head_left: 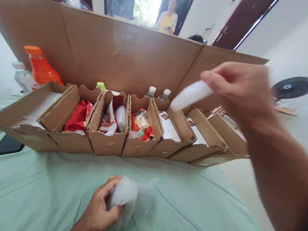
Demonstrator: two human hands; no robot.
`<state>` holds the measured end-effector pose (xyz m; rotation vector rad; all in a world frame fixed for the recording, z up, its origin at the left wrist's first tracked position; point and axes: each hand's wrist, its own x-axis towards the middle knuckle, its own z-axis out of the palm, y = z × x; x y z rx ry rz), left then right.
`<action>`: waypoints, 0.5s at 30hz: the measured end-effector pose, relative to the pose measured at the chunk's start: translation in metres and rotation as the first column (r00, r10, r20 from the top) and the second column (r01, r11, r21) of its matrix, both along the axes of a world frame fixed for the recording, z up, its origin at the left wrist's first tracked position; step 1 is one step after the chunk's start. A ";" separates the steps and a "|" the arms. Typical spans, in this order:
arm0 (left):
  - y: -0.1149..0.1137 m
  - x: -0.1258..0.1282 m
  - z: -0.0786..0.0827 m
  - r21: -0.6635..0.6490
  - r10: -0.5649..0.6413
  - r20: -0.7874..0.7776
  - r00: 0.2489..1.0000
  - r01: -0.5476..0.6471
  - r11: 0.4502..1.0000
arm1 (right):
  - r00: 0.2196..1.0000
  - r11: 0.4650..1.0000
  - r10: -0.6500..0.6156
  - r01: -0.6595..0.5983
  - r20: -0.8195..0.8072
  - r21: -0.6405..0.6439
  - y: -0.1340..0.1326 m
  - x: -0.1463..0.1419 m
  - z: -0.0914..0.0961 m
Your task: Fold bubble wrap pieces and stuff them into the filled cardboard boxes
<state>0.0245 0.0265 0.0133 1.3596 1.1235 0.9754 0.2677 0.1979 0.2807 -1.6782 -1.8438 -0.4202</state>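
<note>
My left hand is closed around a bundle of bubble wrap just above the green cloth. A loose end of the wrap sticks out to the right; whatever is inside cannot be made out. Raised above the right part of the row of cardboard bins, my right hand pinches a white, oblong piece, blurred by motion, which may be wrap or foam. Below that piece, a bin holds a white card or box. Other bins contain red snack packets, a bubble-wrapped item and a food packet.
A tall cardboard panel stands behind the bins. An orange bottle and clear bottles are tucked behind the row. At left lies a dark phone. A person is beyond the panel; a black fan is at right.
</note>
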 end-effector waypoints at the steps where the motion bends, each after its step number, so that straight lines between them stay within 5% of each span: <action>1: -0.004 -0.004 0.012 0.070 -0.018 -0.005 1.000 0.018 0.997 | 0.995 0.995 0.100 -0.100 -0.008 0.019 -0.030 0.002 -0.003; 2: -0.009 -0.007 0.023 0.125 -0.029 -0.007 1.000 0.029 0.992 | 0.970 0.965 0.244 -0.243 0.001 -0.099 -0.059 0.001 -0.012; 4: -0.021 -0.008 0.041 0.159 -0.047 0.000 0.999 0.047 0.986 | 0.871 0.809 0.487 -0.479 -0.070 -0.341 -0.105 -0.010 -0.040; 7: -0.031 -0.007 0.045 0.124 -0.122 0.063 0.991 0.113 0.986 | 0.694 0.412 0.630 -0.679 -0.349 -0.608 -0.123 -0.036 -0.075; 8: -0.032 -0.009 0.040 0.113 -0.138 0.077 0.987 0.129 0.985 | 0.672 0.346 0.622 -0.697 -0.402 -0.628 -0.114 -0.044 -0.080; 9: -0.032 -0.013 0.033 0.095 -0.137 0.080 0.987 0.129 0.987 | 0.687 0.358 0.610 -0.684 -0.396 -0.635 -0.099 -0.050 -0.080; 12: -0.029 -0.032 0.006 -0.007 -0.033 0.029 0.999 0.033 0.999 | 0.834 0.610 0.549 -0.444 -0.055 -0.656 -0.035 -0.067 -0.074; 13: -0.028 -0.038 -0.003 -0.048 0.011 0.012 1.000 -0.011 0.999 | 0.837 0.638 0.541 -0.340 0.088 -0.691 -0.014 -0.074 -0.075; 15: -0.025 -0.044 -0.017 -0.116 0.079 -0.017 0.997 -0.080 0.990 | 0.775 0.604 0.575 -0.188 0.261 -0.774 0.020 -0.089 -0.084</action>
